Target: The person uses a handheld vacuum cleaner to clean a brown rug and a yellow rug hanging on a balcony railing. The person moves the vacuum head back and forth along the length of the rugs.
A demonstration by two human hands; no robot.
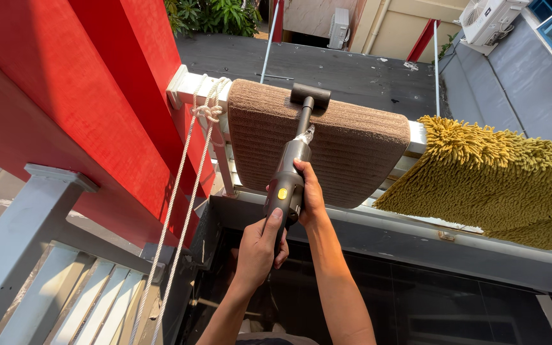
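Sunlit white railing [190, 86], brown mat [346, 153] draped over (shaggy yellow mat [499, 172] beside), both hands [260, 246] [310, 195] clasping handheld vacuum [287, 182]

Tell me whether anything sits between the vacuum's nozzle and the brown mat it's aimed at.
Nothing visible does. The handheld vacuum, gripped by the left hand and right hand, has its nozzle pressed directly against the brown mat.

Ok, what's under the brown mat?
The brown mat drapes over a white rail, whose ends show either side. The stretch beneath is covered. The vacuum head rests on top.
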